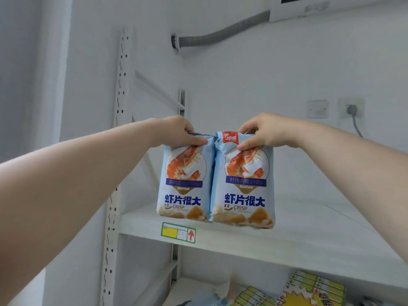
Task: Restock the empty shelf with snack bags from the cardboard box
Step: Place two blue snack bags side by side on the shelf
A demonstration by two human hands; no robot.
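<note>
Left hand (pixel 176 131): left bag (pixel 185 184) is pinched at top.
Right hand (pixel 265 131): right bag (pixel 244 186) is pinched likewise.
Bags: stood upright, touching, on shelf (pixel 287 237).

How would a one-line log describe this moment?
left hand: grips left snack bag top | right hand: grips right snack bag top | bags: upright, side by side on shelf

Two pale blue prawn-crisp bags, the left bag (pixel 185 184) and the right bag (pixel 244 184), stand upright, side by side and touching, on the white shelf (pixel 309 235) near its front edge.
</note>
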